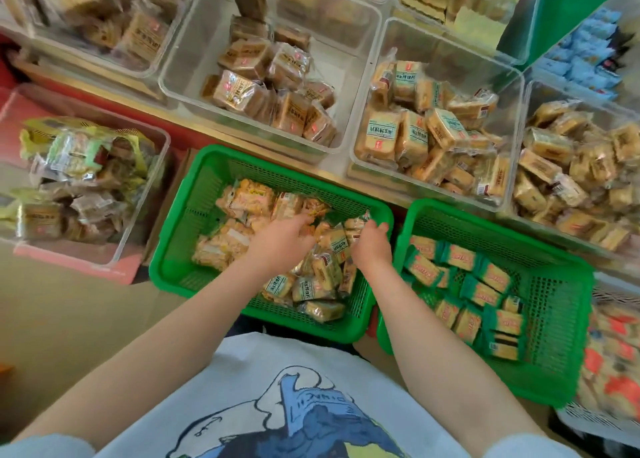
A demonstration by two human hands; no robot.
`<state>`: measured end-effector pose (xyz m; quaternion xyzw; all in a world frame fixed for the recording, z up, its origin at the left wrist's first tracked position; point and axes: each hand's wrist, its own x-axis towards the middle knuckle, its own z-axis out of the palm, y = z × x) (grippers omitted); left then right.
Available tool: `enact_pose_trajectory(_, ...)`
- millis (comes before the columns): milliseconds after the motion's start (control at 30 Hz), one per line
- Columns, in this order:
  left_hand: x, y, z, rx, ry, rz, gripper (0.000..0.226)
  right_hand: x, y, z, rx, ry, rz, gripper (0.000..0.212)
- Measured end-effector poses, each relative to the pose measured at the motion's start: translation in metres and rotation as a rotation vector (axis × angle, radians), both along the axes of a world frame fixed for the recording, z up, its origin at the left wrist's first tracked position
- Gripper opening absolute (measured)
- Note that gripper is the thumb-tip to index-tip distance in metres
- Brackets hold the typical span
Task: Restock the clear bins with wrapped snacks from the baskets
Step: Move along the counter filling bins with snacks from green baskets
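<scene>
Now we are digging both hands into left green basket: left hand curling over wrapped snacks, right hand pinching one packet's crinkly edge; light, slippery, crushable, so we are judging flat sides best.

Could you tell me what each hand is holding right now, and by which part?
Both the left hand and right hand are down among clear-wrapped yellow snack packs in the left green plastic basket; any grip is hidden.

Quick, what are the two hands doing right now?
Left hand: open, reaching into the snack packets, holding nothing clearly.
Right hand: fingers curled around a wrapped packet.
</scene>
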<state>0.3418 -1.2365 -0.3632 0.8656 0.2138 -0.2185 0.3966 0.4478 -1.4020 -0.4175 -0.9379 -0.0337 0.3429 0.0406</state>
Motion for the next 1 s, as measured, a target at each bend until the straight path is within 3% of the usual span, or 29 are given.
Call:
enact_pose_trajectory(267, -0.01, 0.016, 0.013, -0.077, -0.011, 0.051, 0.041, -0.013, 0.005, -0.018, -0.068, -0.119, 0.123, 0.055)
enact_pose_trajectory(367, -0.014, 0.018, 0.012, -0.06, -0.034, 0.062, 0.043, -0.016, 0.014, -0.004, 0.02, -0.094, 0.019, 0.056)
enact_pose_trajectory(433, -0.014, 0.015, 0.012, -0.04, -0.054, 0.053, 0.047, -0.013, 0.016, 0.017, 0.142, -0.108, -0.09, 0.052)
enact_pose_trajectory(533, -0.012, 0.01, 0.017, -0.038, -0.131, 0.013, 0.063, -0.009, 0.012, 0.059, 0.501, -0.038, -0.28, 0.027)
enact_pose_trajectory(633, -0.003, 0.006, 0.026, -0.143, -0.229, -0.076, 0.072, -0.004, -0.001, 0.091, 0.775, 0.355, -0.541, 0.016)
enact_pose_trajectory(700, 0.006, 0.002, 0.032, -0.202, -0.305, -0.1, 0.057, -0.003, -0.012, 0.103, 0.915, 0.673, -0.68, 0.021)
enact_pose_trajectory(767, 0.014, -0.002, 0.044, -0.211, -0.334, -0.063, 0.04, -0.002, -0.022, 0.112, 0.95, 0.821, -0.714, 0.037)
enact_pose_trajectory(900, 0.029, -0.009, 0.072, -0.402, -0.224, 0.098, 0.029, 0.0, -0.033, 0.117, 0.984, 0.733, -0.672, 0.073)
enact_pose_trajectory(1000, 0.038, -0.01, 0.087, -0.491, -0.141, 0.186, 0.043, 0.003, -0.035, 0.124, 1.163, 0.639, -0.757, 0.069)
